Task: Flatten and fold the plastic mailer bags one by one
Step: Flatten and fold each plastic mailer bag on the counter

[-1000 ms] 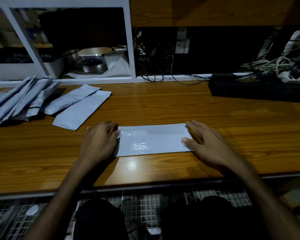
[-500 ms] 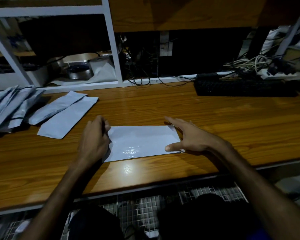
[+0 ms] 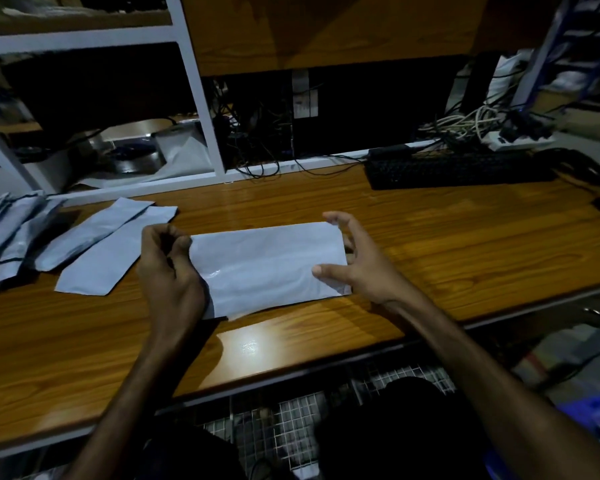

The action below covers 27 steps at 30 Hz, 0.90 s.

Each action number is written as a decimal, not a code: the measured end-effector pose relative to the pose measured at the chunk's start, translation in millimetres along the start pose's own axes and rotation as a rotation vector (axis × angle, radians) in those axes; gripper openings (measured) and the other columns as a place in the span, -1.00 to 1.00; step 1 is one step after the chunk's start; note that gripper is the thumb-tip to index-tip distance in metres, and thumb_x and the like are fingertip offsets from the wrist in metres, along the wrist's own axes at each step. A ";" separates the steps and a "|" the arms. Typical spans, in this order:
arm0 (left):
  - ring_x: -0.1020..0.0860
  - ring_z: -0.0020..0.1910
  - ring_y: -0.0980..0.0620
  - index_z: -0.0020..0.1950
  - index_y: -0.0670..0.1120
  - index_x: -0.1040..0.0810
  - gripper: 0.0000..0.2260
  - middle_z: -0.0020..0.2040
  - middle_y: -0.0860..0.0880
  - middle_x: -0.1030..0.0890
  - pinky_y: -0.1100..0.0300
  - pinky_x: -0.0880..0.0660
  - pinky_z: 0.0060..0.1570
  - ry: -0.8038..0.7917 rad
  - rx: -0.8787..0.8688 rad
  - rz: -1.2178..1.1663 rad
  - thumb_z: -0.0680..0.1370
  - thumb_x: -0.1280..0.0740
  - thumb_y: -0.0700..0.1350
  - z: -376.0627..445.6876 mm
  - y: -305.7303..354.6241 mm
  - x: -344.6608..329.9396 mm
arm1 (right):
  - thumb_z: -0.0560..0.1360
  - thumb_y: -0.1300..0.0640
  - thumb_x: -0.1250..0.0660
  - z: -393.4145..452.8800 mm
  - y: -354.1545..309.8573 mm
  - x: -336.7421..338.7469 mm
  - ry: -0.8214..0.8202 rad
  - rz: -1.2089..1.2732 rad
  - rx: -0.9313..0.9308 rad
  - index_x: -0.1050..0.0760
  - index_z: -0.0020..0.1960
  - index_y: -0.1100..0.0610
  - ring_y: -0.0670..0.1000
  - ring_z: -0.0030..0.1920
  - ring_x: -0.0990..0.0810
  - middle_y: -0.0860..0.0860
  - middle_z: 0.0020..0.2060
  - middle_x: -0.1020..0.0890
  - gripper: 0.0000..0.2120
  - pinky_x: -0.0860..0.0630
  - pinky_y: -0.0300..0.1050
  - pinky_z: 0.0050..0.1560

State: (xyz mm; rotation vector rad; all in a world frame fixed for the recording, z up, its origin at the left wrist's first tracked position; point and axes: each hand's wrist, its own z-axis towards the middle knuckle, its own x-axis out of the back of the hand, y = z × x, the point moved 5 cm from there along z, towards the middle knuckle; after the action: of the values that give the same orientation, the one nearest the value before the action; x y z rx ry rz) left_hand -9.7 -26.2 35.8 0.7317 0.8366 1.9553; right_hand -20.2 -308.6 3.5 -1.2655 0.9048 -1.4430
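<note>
wire mesh panel (image 3: 291,420) sitting nearest the viewer, below the front edge of the wooden desk (image 3: 430,244). on the desk, near its front edge and about the middle of its width, a pale grey mailer bag (image 3: 267,268) lying lengthwise, its far long edge looking slightly raised. left hand (image 3: 168,268) curling its fingers round the bag's left end, gripping it. right hand (image 3: 355,261) pinching the bag's right end, thumb on top near the front corner, fingers spread along the far corner. folded mailer bags (image 3: 94,247), two of them, lying overlapped on the desk to the left of the held bag and a little farther back. a stack of mailer bags (image 3: 4,237) lying at the desk's left edge. black keyboard (image 3: 458,168) resting at the desk's far right. white shelf frame (image 3: 201,109) standing along the desk's far edge, left half; tangled cables (image 3: 465,123) lying beyond the keyboard.
</note>
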 end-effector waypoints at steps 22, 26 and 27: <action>-0.57 -0.35 0.25 -0.09 -0.24 -0.62 -0.86 -0.29 0.11 -0.66 0.37 -0.43 -0.38 -1.158 0.150 -0.507 0.48 -0.48 -0.44 -185.4 164.6 -206.3 | 0.51 0.21 -0.53 -356.7 -28.6 171.3 0.892 -0.299 -0.271 -0.66 -0.02 0.08 -0.15 -0.29 -0.53 -0.24 -0.23 -0.59 -0.91 -0.46 -0.19 -0.18; -0.64 -0.16 0.15 -0.15 -0.12 -0.66 -0.79 -0.15 0.05 -0.70 0.27 -0.50 -0.17 -1.429 0.006 -0.502 0.45 -0.50 -0.43 -243.2 209.8 -268.8 | 0.40 0.15 -0.63 -432.3 4.8 204.2 0.970 -0.461 -0.592 -0.66 -0.08 -0.11 -0.01 -0.04 -0.61 -0.05 -0.03 -0.63 -0.77 -0.57 0.03 0.01; -0.65 -0.14 0.13 -0.16 -0.09 -0.66 -0.77 -0.15 0.05 -0.71 0.23 -0.51 -0.14 -1.480 -0.036 -0.493 0.45 -0.49 -0.43 -258.9 218.8 -283.4 | 0.38 0.16 -0.65 -446.2 11.2 209.2 0.971 -0.480 -0.660 -0.66 -0.10 -0.11 -0.01 0.00 -0.61 -0.01 0.00 -0.64 -0.76 -0.55 -0.02 0.03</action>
State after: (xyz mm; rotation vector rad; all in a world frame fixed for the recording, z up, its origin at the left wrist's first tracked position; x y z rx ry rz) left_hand -179.8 -432.6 1.9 1.4425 0.0069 0.6020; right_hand -452.1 -543.2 -34.7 -1.2623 1.9320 -2.3310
